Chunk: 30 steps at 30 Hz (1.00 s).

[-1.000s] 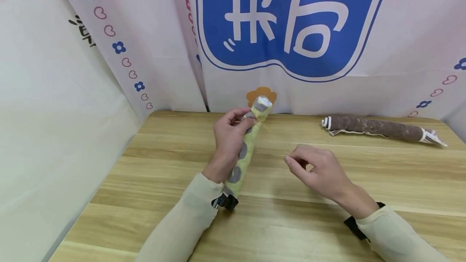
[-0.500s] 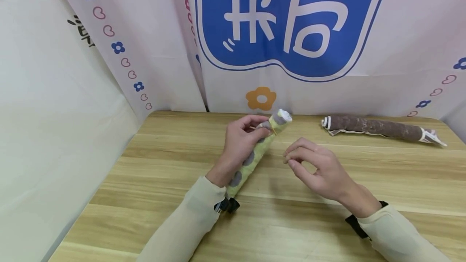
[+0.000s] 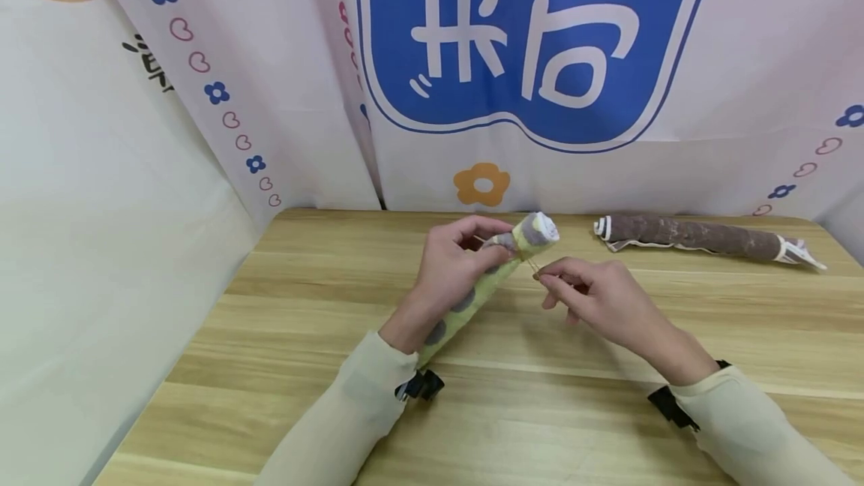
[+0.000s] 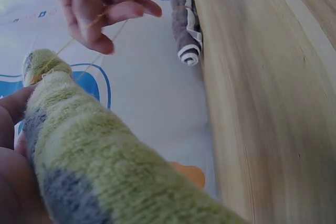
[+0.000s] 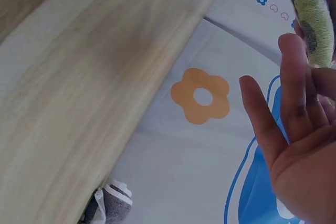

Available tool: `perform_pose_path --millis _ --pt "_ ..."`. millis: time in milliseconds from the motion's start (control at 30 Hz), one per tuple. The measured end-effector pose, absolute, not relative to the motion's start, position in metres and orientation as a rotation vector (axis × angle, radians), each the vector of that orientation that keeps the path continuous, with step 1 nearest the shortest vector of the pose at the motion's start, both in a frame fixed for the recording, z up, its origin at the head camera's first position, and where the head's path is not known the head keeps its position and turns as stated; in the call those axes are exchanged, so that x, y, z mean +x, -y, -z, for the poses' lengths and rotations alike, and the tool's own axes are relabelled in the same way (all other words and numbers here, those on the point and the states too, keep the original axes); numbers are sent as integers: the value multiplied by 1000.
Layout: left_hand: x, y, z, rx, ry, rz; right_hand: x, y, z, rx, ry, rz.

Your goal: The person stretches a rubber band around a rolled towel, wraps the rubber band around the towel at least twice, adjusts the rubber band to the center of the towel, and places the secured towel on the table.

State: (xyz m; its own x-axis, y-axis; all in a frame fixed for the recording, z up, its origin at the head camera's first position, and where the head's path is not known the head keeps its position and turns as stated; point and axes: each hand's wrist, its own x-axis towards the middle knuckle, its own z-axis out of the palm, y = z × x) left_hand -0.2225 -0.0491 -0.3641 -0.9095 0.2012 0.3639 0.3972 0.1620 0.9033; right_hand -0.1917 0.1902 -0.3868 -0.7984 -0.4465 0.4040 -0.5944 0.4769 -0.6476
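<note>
A rolled yellow-green towel [image 3: 466,301] with grey spots slants up and away from the left forearm. My left hand [image 3: 451,265] grips it just below its far end, thumb on top. Around that end runs a thin yellow rubber band [image 3: 529,264], drawn out in two strands towards the right. My right hand [image 3: 601,295] pinches the stretched loop between thumb and forefinger. In the left wrist view the band's strands [image 4: 65,46] reach from the towel [image 4: 121,150] to the right fingers [image 4: 94,24]. The towel's lower end is hidden in the left wrist view.
A brown rolled towel [image 3: 695,237] with white edging lies at the back right of the wooden table [image 3: 540,411]. Behind the table hangs a printed cloth [image 3: 304,133] with a blue emblem. Black straps sit on both wrists.
My left hand has brought the spotted towel to the right, tilting its far end over. My right hand's fingers have come up to the towel, and the rubber band is now stretched between them.
</note>
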Motion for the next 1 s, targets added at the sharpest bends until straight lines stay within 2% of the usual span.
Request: perform_pose_path --millis 300,533,633,1000 --pt "-219 48 362 -675 2241 1851 -195 -193 393 917 2505 -1231" --pt "-222 49 365 -561 2250 1848 -199 -184 399 1371 2064 -1331" --pt "-224 49 367 -529 2258 1828 -199 -177 401 1476 1859 -1358" --pt "-225 48 375 -515 2283 1735 -191 -162 392 1494 1632 -1325"
